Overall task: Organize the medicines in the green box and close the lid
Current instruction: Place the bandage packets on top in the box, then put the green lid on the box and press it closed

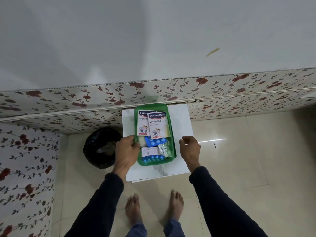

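Note:
The green box (173, 142) stands open on a small white table (179, 120). Inside lie two Hansaplast plaster packs (156, 124) at the far end, a blue blister strip (154, 141), a silver foil strip (164, 148), a white carton (149, 151) and another blue blister strip (152, 159) at the near end. My left hand (127, 149) rests against the box's left wall, fingers at the rim by a white roll (142, 141). My right hand (189, 147) hovers just right of the box with curled fingers, holding nothing. No lid is visible.
A black-lined waste bin (102, 147) stands on the floor left of the table. A floral-patterned ledge (239, 89) runs behind the table and down the left side. My bare feet (153, 209) stand on pale floor tiles.

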